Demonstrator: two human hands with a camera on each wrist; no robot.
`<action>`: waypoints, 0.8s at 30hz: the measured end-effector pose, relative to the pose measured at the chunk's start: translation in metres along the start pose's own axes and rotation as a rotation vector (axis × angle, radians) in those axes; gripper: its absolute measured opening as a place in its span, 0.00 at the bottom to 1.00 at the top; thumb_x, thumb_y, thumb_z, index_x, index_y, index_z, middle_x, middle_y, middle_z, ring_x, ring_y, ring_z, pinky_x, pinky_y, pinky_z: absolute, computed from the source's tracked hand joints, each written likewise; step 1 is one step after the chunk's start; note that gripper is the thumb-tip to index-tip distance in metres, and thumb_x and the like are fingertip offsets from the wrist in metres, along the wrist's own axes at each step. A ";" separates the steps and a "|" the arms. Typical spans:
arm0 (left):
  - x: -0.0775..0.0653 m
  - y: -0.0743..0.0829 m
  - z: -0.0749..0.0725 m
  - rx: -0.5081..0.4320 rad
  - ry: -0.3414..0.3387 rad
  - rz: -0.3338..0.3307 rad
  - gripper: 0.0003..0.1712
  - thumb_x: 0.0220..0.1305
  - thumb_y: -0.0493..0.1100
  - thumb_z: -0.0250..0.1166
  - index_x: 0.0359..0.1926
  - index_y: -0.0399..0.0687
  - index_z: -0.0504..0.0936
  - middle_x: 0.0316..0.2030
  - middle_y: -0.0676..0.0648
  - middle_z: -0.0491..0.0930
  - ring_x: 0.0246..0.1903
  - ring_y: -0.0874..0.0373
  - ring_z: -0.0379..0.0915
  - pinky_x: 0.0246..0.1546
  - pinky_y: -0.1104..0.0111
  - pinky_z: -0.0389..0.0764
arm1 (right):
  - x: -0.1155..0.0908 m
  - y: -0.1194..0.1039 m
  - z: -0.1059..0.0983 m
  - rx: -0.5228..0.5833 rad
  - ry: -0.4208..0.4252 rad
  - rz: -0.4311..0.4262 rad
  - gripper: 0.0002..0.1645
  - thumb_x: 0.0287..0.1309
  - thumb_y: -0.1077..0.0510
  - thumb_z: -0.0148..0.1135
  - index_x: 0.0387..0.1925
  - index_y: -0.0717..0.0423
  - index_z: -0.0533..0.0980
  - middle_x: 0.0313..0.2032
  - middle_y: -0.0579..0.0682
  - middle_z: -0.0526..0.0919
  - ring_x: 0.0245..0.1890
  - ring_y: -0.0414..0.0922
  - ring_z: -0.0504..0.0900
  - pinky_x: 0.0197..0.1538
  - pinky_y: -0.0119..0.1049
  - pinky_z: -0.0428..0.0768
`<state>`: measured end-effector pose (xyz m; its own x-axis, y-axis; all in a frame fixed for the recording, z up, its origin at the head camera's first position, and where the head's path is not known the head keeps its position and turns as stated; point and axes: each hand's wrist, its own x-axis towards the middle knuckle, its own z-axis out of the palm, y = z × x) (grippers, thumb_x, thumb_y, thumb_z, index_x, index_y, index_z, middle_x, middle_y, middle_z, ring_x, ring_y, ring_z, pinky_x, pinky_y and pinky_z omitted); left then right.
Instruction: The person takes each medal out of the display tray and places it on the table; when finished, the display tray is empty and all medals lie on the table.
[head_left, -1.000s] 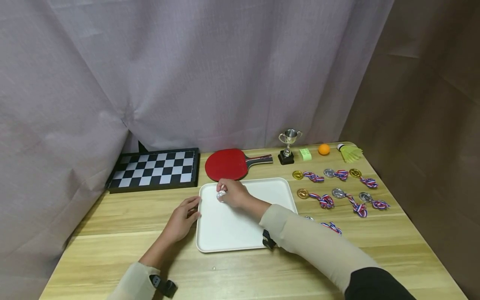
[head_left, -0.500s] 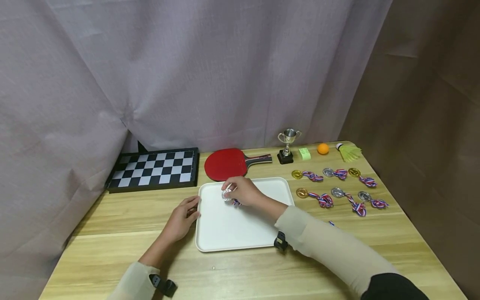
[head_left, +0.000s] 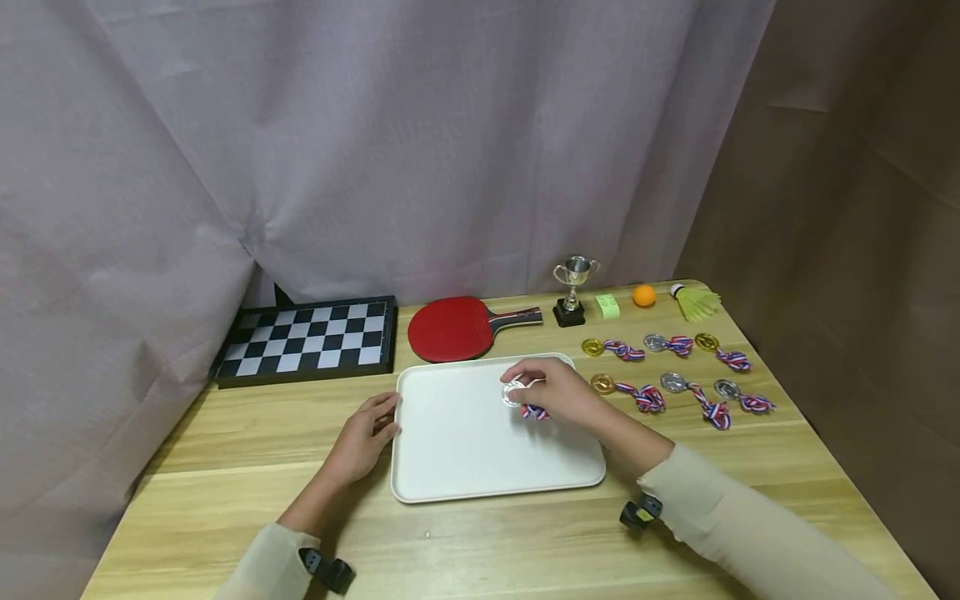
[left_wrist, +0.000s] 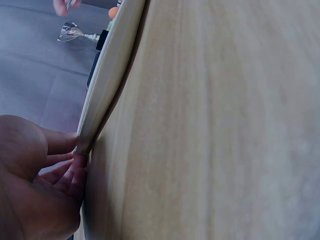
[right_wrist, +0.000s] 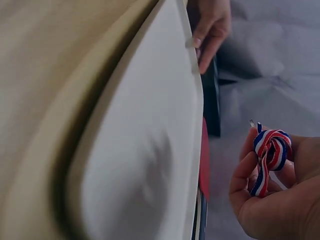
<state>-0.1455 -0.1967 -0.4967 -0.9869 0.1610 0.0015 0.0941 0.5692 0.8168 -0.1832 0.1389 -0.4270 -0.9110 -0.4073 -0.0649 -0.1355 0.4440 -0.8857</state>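
Observation:
Over the right half of the white tray [head_left: 465,442], my right hand [head_left: 558,392] pinches a silver medal [head_left: 513,393] between thumb and fingers. Its knotted red, white and blue ribbon [right_wrist: 273,156] hangs by the palm, and a hand shadow falls on the tray in the right wrist view. My left hand [head_left: 363,442] stays at the tray's left rim; in the left wrist view the thumb and fingertips [left_wrist: 79,162] grip that edge. Right of the tray lie gold medals [head_left: 602,384] and silver medals [head_left: 672,382] in two rows, each with a knotted ribbon.
Behind the tray are a checkered board [head_left: 307,340], a red table tennis bat [head_left: 450,329], a small trophy cup [head_left: 573,287], a green block [head_left: 607,306], an orange ball [head_left: 643,295] and a yellow-green shuttlecock [head_left: 695,301]. A grey curtain [head_left: 420,150] hangs behind the table.
My right hand has carried the silver medal rightward across the tray from its upper left area, and the ribbon has come into view. My left hand has stayed at the rim.

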 end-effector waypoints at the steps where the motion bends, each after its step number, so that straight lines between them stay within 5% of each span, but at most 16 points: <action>1: 0.000 0.000 0.000 -0.001 0.000 -0.002 0.30 0.71 0.28 0.61 0.71 0.28 0.68 0.71 0.34 0.67 0.61 0.41 0.76 0.61 0.56 0.82 | -0.006 0.002 -0.006 0.005 0.009 0.004 0.16 0.62 0.61 0.71 0.50 0.63 0.84 0.34 0.51 0.84 0.30 0.41 0.80 0.31 0.32 0.79; 13: 0.000 -0.002 0.000 0.010 0.002 0.000 0.30 0.71 0.28 0.62 0.72 0.29 0.68 0.71 0.35 0.68 0.63 0.41 0.75 0.63 0.54 0.81 | -0.087 0.040 -0.075 0.009 0.177 0.121 0.23 0.66 0.53 0.70 0.57 0.63 0.81 0.48 0.58 0.85 0.41 0.44 0.84 0.41 0.32 0.85; 24: 0.000 -0.002 0.001 0.016 0.006 -0.005 0.30 0.71 0.28 0.62 0.72 0.30 0.69 0.71 0.35 0.68 0.64 0.41 0.74 0.63 0.53 0.80 | -0.149 0.103 -0.118 -0.084 0.251 0.198 0.25 0.68 0.56 0.68 0.59 0.70 0.78 0.47 0.58 0.87 0.38 0.32 0.84 0.39 0.28 0.85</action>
<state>-0.1452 -0.1975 -0.4988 -0.9882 0.1531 0.0013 0.0914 0.5828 0.8075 -0.1069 0.3392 -0.4545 -0.9890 -0.1015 -0.1074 0.0318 0.5635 -0.8255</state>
